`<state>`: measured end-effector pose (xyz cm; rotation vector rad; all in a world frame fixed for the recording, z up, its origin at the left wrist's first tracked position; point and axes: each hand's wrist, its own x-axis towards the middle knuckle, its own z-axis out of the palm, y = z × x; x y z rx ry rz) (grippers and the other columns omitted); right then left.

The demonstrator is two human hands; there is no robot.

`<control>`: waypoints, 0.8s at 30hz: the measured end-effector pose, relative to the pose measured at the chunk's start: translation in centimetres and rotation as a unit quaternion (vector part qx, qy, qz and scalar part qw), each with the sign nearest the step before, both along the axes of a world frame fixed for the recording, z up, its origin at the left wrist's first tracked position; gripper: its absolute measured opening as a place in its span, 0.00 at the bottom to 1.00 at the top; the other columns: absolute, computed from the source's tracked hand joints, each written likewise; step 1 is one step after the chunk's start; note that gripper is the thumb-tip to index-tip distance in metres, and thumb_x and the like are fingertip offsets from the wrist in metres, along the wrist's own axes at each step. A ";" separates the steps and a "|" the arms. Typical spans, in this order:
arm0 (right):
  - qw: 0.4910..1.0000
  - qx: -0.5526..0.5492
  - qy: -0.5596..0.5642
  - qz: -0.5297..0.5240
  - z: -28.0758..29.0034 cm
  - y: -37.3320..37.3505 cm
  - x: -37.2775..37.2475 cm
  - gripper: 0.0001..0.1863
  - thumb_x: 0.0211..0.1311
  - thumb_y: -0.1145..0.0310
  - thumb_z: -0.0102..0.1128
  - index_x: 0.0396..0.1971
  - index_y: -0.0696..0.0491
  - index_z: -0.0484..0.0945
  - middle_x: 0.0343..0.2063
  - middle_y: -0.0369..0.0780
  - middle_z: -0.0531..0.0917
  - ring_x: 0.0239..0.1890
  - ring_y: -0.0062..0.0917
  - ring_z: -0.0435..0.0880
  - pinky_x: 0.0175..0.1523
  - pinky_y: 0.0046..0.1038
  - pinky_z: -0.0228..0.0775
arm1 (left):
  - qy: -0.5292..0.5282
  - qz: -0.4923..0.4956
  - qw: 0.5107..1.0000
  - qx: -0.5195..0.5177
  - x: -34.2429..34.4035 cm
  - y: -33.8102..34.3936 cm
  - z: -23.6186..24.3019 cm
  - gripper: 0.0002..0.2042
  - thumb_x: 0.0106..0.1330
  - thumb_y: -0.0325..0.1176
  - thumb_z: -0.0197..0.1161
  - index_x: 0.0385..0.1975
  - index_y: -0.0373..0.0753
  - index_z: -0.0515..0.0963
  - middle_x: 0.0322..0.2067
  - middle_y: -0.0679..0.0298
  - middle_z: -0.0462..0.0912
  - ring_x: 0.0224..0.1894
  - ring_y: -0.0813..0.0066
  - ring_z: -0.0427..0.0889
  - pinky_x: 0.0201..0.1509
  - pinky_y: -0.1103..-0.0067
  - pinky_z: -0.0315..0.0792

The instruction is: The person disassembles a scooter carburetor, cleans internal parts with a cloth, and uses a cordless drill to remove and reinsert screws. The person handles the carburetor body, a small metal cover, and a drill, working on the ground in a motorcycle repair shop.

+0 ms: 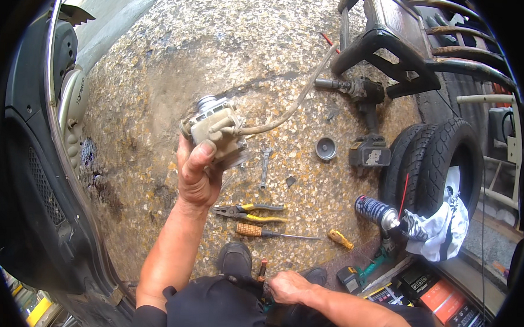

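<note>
As the speckled floor (130, 228) lies beside the black bodywork (26, 147), you'd do well to leave the pale hose (303, 98) slack and keep the metal engine part (214, 126) steady above that floor; your left hand (197, 181) has its grip closed around it from below. Your right hand (289, 286) is curled by your lap, though I cannot tell whether its grip holds anything. Small printing shows on the spray can (377, 212)
</note>
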<state>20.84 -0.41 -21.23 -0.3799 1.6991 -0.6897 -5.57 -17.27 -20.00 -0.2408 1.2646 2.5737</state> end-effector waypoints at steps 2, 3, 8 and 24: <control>0.999 -0.010 0.031 -0.021 1.0 -0.1 -2.4 0.10 0.53 0.69 0.58 0.30 0.58 0.84 0.31 0.54 0.86 0.38 0.53 0.87 0.42 0.48 0.79 | 0.005 0.010 1.000 -0.006 0.1 -0.5 0.2 0.39 0.53 0.45 0.76 0.65 0.37 0.68 0.52 0.58 0.82 0.51 0.65 0.85 0.52 0.69 0.86; 0.997 -0.009 0.061 -0.052 1.3 0.0 -3.6 0.09 0.50 0.70 0.59 0.29 0.57 0.85 0.30 0.54 0.87 0.39 0.52 0.87 0.43 0.47 0.79 | 0.006 0.009 1.000 -0.006 0.2 -0.8 0.4 0.39 0.53 0.45 0.76 0.65 0.37 0.68 0.52 0.58 0.82 0.51 0.66 0.85 0.52 0.69 0.86; 0.968 -0.049 0.225 -0.100 1.9 0.0 -8.8 0.07 0.51 0.71 0.61 0.29 0.57 0.81 0.29 0.50 0.85 0.35 0.50 0.86 0.41 0.48 0.79 | 0.004 0.021 0.999 -0.027 1.1 -1.9 1.1 0.40 0.53 0.46 0.75 0.65 0.37 0.68 0.50 0.58 0.82 0.50 0.66 0.85 0.52 0.69 0.86; 0.879 0.080 -0.261 -0.392 -5.8 7.4 -2.5 0.20 0.68 0.57 0.69 0.45 0.61 0.82 0.31 0.46 0.86 0.29 0.30 0.87 0.27 0.32 0.78 | 0.045 0.053 0.993 -0.099 5.3 -4.6 7.1 0.45 0.48 0.45 0.78 0.65 0.36 0.60 0.53 0.54 0.80 0.53 0.63 0.82 0.60 0.66 0.78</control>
